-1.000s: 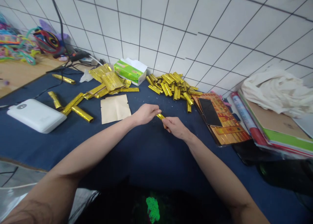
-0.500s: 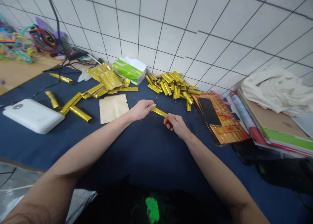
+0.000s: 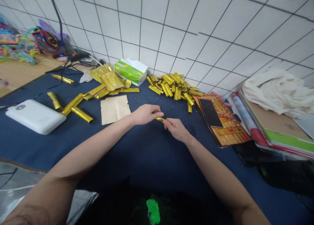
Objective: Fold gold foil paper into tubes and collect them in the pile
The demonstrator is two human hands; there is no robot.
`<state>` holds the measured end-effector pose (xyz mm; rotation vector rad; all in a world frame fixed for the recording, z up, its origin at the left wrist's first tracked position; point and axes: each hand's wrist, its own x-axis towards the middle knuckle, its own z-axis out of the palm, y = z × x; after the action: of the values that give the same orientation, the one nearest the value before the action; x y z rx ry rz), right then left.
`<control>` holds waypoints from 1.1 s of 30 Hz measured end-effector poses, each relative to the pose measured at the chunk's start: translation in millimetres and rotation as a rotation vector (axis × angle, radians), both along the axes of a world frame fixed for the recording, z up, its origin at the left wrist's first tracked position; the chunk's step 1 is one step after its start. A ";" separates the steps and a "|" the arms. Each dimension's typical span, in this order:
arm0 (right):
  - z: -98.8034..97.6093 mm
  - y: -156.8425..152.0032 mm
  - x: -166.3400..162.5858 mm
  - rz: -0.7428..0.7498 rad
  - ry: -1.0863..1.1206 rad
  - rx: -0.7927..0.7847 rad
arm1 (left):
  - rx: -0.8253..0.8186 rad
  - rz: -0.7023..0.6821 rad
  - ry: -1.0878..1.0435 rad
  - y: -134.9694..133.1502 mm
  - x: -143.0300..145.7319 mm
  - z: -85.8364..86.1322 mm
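A narrow folded strip of gold foil paper (image 3: 160, 119) spans the small gap between my hands, above the dark blue cloth. My left hand (image 3: 146, 114) is closed at its left end, thumb and fingers together; its fingertips partly cover the strip. My right hand (image 3: 177, 129) pinches the other end between thumb and curled fingers. Beyond them lies a heap of gold foil rolls (image 3: 173, 84). Left of my left hand is a flat beige paper sheet (image 3: 114, 109), and behind it are flat gold foil packs (image 3: 111, 80).
More gold rolls (image 3: 82, 114) and a white power bank (image 3: 35, 117) lie on the left. A green tissue pack (image 3: 130, 71) stands by the tiled wall. To the right are a black phone (image 3: 210, 112) on an orange-gold packet (image 3: 233, 135), folders (image 3: 289, 133) and white cloth (image 3: 277, 91).
My left hand has moved right and slightly down, closer to my right hand. Less of the gold strip shows between them. The right hand has shifted slightly down.
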<state>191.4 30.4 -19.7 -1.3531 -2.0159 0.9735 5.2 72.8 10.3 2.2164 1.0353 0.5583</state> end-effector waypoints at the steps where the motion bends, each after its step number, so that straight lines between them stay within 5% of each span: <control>1: 0.4 -0.3 -0.4 0.024 -0.021 0.003 | 0.045 -0.032 0.080 -4.1 3.0 1.5; 7: 6.5 -2.4 -0.4 0.064 0.044 -0.063 | -0.071 -0.207 0.094 -4.6 4.3 5.9; 19: 0.7 4.4 3.1 0.003 0.376 -0.230 | -0.152 -0.036 0.006 12.3 -11.0 3.4; 33: 7.6 0.2 -4.6 -0.118 0.601 -0.373 | -0.345 0.045 -0.402 13.5 -9.3 -2.7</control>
<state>186.8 30.5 -12.1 -1.1485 -1.3357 1.5343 -4.2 86.3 7.6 1.6961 0.8916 0.7468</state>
